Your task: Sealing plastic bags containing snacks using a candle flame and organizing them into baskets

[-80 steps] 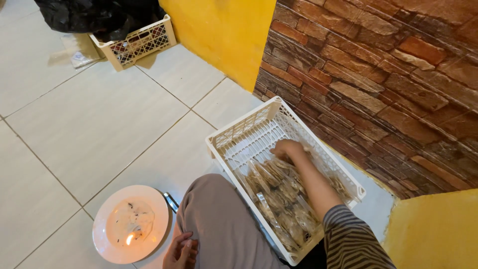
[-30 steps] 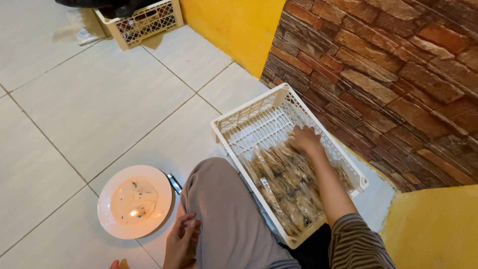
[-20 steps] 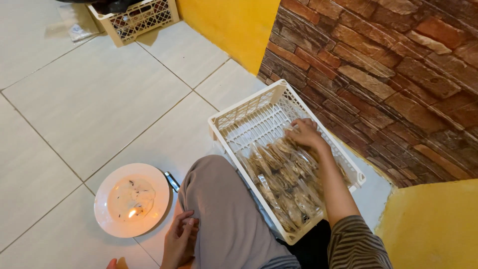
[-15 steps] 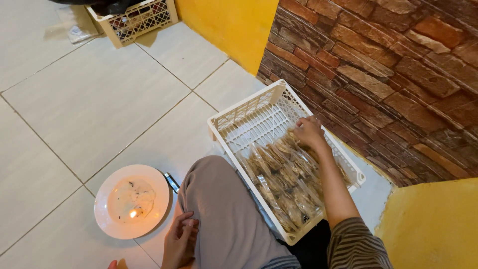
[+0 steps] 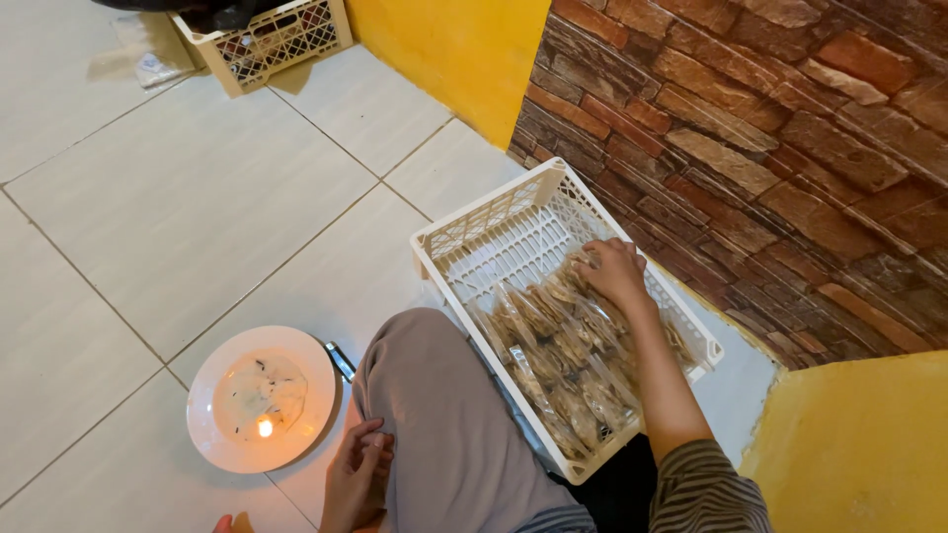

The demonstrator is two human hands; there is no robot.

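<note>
Packets [image 5: 568,360] fill the white crate [image 5: 464,225]; my right hand [image 5: 614,273] rests open-fingered on their far end, left hand [image 5: 355,484] loose by my knee.

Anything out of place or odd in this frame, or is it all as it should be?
One thing stands out: a small flame burns on a white plate set on the floor tiles, close to the person's left hand and knee. Otherwise the packets sit neatly in the white crate.

Right hand [image 5: 614,273] outstretched, palm down
</note>
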